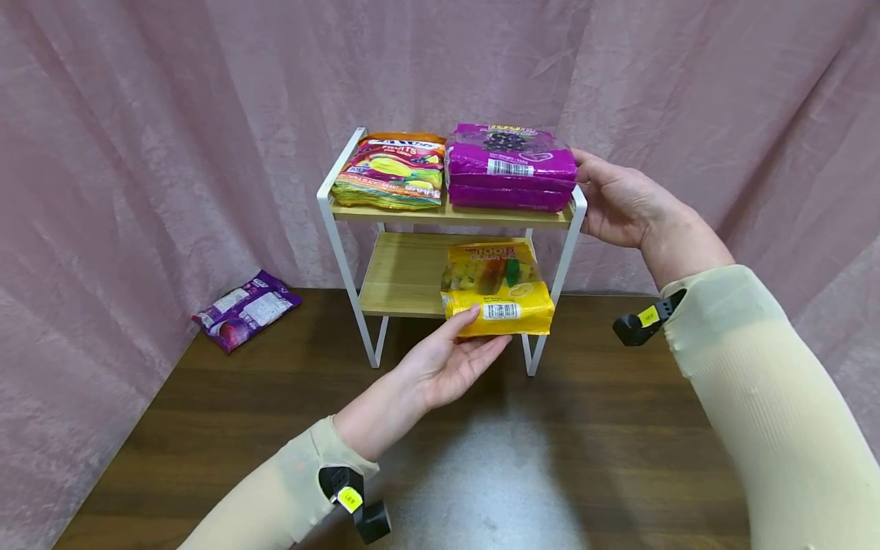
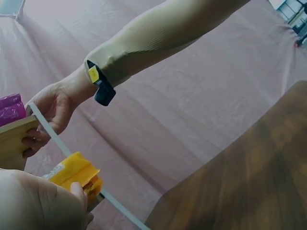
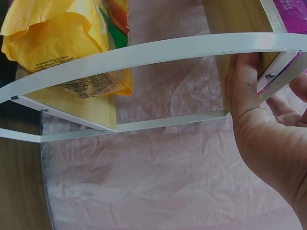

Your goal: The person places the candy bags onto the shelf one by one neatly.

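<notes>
A small two-tier shelf (image 1: pixel 406 216) with wooden boards and a white metal frame stands in the middle of the head view. My left hand (image 1: pixel 447 374) holds a yellow candy bag (image 1: pixel 502 283) at the right part of the lower board, thumb on its front and fingers beneath. The right wrist view shows that yellow bag (image 3: pixel 57 40) on the board behind the white frame bar. My right hand (image 1: pixel 622 202) grips the upper right end of the shelf, with fingers under the top board. Beside its fingertips lies a purple candy bag (image 1: pixel 512 179) on that board.
A colourful fruit candy bag (image 1: pixel 392 172) lies on the left half of the top board. On the brown wood-look surface (image 1: pixel 227 428), another purple bag (image 1: pixel 247 309) lies to the left of the shelf. Pink curtains (image 1: pixel 206 153) hang close behind and at both sides.
</notes>
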Action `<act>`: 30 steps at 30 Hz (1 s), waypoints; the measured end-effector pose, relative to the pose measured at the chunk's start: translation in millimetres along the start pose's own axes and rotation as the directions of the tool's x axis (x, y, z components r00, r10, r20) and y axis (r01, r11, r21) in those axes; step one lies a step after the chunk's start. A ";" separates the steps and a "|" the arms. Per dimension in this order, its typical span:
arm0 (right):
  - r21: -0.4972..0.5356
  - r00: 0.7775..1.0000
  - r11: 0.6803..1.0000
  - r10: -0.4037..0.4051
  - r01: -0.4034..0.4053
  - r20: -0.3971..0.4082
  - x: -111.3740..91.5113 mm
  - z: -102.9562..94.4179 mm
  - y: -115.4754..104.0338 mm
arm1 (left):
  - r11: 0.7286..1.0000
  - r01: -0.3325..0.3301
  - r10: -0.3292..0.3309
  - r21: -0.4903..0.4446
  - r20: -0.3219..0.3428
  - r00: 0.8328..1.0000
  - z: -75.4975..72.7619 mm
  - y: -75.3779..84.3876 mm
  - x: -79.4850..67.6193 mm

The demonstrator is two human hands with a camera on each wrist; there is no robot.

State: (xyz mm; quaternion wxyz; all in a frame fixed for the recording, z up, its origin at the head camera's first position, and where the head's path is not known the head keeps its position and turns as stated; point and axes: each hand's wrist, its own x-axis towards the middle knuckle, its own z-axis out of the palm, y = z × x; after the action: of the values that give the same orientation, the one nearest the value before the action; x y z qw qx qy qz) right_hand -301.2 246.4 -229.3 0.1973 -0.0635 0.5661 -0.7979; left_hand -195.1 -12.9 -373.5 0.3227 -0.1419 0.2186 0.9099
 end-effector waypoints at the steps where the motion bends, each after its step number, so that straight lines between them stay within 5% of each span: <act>1: -0.004 1.000 1.000 -0.001 0.001 -0.002 0.0 -0.1 0.2 | 1.000 0.012 -0.012 0.001 0.005 1.000 -0.4 -1.5 -1.4; 8: -0.012 1.000 1.000 -0.004 0.004 0.006 0.3 -0.8 0.8 | 0.992 0.109 -0.113 0.058 0.074 0.991 3.3 -8.6 -15.2; 22: -0.008 1.000 1.000 -0.006 0.007 0.010 -0.3 1.1 0.0 | 0.965 0.050 -0.064 0.259 0.049 0.997 12.4 1.9 -7.0; 30: -0.005 1.000 1.000 -0.011 0.011 0.021 -0.2 1.1 0.6 | 0.982 0.039 -0.048 0.186 0.045 0.998 18.8 7.3 4.0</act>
State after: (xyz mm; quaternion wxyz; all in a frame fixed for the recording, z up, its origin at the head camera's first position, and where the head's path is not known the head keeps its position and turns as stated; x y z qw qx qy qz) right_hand -300.4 245.4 -229.5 0.1984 -0.0754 0.5657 -0.7968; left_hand -205.1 -6.7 -356.6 0.3596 -0.0934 0.2910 0.8816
